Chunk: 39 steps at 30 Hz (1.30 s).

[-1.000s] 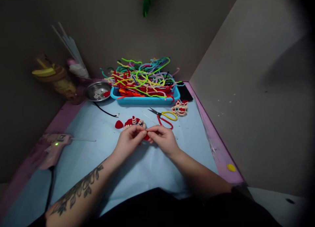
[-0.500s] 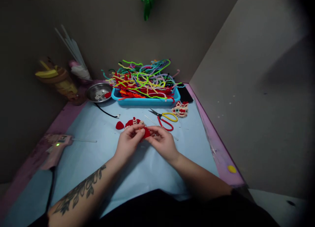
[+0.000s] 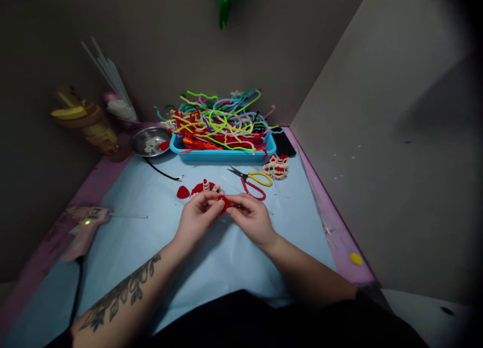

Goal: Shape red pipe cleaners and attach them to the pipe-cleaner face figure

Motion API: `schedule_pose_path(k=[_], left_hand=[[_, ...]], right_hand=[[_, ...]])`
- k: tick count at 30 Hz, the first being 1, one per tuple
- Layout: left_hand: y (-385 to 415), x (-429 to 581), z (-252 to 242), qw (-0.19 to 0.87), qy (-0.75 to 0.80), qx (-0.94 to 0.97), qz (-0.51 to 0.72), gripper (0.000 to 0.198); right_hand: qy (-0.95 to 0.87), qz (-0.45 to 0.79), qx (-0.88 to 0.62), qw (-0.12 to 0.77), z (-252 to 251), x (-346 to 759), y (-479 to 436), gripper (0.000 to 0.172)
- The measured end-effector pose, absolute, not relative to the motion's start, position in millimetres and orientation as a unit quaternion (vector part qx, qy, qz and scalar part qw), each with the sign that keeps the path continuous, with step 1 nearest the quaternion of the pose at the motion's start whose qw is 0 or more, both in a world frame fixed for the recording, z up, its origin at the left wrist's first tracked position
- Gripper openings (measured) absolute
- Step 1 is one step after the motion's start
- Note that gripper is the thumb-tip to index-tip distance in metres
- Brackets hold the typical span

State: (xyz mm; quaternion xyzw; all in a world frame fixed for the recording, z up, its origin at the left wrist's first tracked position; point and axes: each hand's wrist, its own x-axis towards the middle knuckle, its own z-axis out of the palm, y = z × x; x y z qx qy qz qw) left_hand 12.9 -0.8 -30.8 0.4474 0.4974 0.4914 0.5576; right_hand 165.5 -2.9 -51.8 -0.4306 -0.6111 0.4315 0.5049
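Between the fingertips of my left hand (image 3: 202, 212) and my right hand (image 3: 251, 218) is a small red fuzzy piece (image 3: 225, 204), which looks like pipe cleaner. Both hands pinch it from opposite sides, above the blue table cover. Just behind my left fingers lies a red and white fuzzy piece (image 3: 199, 188) with a small upright striped stub, partly hidden by the hand. To its left rests a loose red rounded piece (image 3: 183, 192). Scissors (image 3: 247, 179) with one yellow and one red handle lie spread beyond my right hand.
A blue tray (image 3: 226, 156) heaped with coloured pipe cleaners (image 3: 222, 121) stands at the back. Left of it is a metal bowl (image 3: 151, 142) with small white bits. A pink glue gun (image 3: 86, 232) with a lit green light lies left. A cream-and-red fuzzy face (image 3: 276, 167) lies right.
My fingers have shifted slightly on the red piece, and my right thumb now sits a little higher against it. The other things stay in place; the view has moved very slightly.
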Motion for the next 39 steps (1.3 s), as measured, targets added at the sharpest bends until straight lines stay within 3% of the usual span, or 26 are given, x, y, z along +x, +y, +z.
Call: schedule_pose_path(k=[5, 10, 18, 22, 32, 36, 39], left_hand=[[-3.4, 13.9, -27.3, 0.519, 0.520, 0.464, 0.495, 0.017], [-4.9, 14.1, -30.6, 0.484, 0.538, 0.472, 0.504, 0.015], [-2.4, 17.7, -33.3, 0.565, 0.506, 0.435, 0.485, 0.025], [-3.1, 17.5, -32.4, 0.565, 0.509, 0.461, 0.457, 0.020], [4.1, 1.5, -21.4, 0.462, 0.514, 0.619, 0.373, 0.015], [6.4, -0.1, -25.0, 0.483, 0.505, 0.605, 0.382, 0.015], [6.9, 0.0, -27.9, 0.516, 0.510, 0.580, 0.370, 0.020]], right_hand=[[-0.502, 0.545, -0.460, 0.490, -50.6, 161.1, -2.6, 0.017], [-0.483, 0.567, -0.490, 0.453, -46.6, 159.2, -3.6, 0.016], [-0.437, 0.596, -0.475, 0.478, -52.5, 157.2, -3.2, 0.020], [-0.417, 0.619, -0.457, 0.483, -57.5, 156.7, -1.4, 0.024], [-0.544, 0.548, -0.469, 0.429, -39.6, 168.9, 4.8, 0.021], [-0.549, 0.565, -0.471, 0.397, -45.8, 166.6, 5.2, 0.022], [-0.556, 0.518, -0.496, 0.420, -48.6, 165.1, 5.2, 0.022]])
